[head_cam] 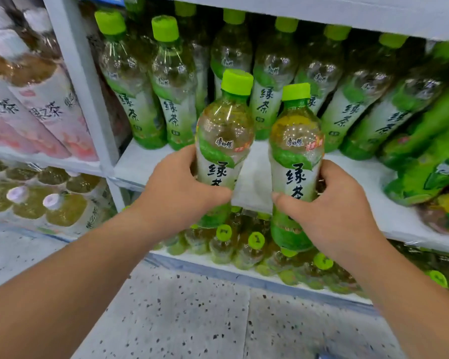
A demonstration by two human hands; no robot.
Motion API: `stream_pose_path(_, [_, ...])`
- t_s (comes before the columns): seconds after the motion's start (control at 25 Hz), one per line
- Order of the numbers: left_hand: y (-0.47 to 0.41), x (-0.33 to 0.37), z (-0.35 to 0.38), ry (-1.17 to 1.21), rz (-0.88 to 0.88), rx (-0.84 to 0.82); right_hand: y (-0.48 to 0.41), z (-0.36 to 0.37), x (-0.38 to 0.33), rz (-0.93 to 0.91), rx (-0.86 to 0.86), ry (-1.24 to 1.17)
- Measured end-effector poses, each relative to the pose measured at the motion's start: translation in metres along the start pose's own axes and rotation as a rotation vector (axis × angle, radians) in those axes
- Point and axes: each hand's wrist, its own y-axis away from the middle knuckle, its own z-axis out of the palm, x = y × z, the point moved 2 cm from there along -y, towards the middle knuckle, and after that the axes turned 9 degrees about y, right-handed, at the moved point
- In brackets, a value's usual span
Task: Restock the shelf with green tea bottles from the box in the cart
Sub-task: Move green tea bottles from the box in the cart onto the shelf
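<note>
I hold two green tea bottles upright in front of the white shelf (145, 161). My left hand (176, 193) grips the left bottle (224, 136) around its lower label. My right hand (332, 211) grips the right bottle (296, 151) the same way. Both have lime green caps and green-and-white labels. They hover just before the shelf's front edge, side by side with a small gap between them. A row of matching green tea bottles (174, 81) stands at the back of the shelf. The cart and box are out of view.
Pink-labelled drink bottles (44, 104) fill the bay to the left, past a white upright post (81, 73). The lower shelf holds many green-capped bottles (254, 242). Green packages (430, 156) lie on the shelf's right side. Speckled floor (192, 320) is below.
</note>
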Motion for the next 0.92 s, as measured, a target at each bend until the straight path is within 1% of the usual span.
stream_pose_path(0.12, [-0.029, 0.001, -0.007, 0.008, 0.108, 0.025, -0.023, 0.008, -0.012, -0.037, 0.113, -0.007])
stream_pose_path(0.24, [-0.052, -0.002, -0.006, 0.025, 0.185, 0.044, -0.040, 0.021, -0.015, -0.062, 0.213, -0.095])
stream_pose_path(0.44, [-0.071, -0.011, 0.003, 0.118, 0.243, -0.006, -0.048, 0.037, -0.012, -0.096, 0.268, -0.144])
stream_pose_path(0.56, [-0.075, -0.013, 0.006, 0.131, 0.256, -0.039, -0.046, 0.040, -0.006, -0.077, 0.236, -0.164])
stream_pose_path(0.72, [-0.074, -0.021, 0.012, 0.099, 0.254, -0.020, -0.043, 0.047, 0.009, -0.030, 0.108, -0.112])
stream_pose_path(0.8, [-0.070, -0.034, 0.017, 0.026, 0.274, 0.024, -0.042, 0.048, 0.016, -0.037, 0.069, -0.099])
stream_pose_path(0.88, [-0.065, -0.049, 0.021, -0.075, 0.239, 0.121, -0.041, 0.050, 0.020, -0.042, 0.033, -0.083])
stream_pose_path(0.92, [-0.063, -0.057, 0.022, -0.081, 0.208, 0.166, -0.040, 0.051, 0.021, -0.043, 0.017, -0.078])
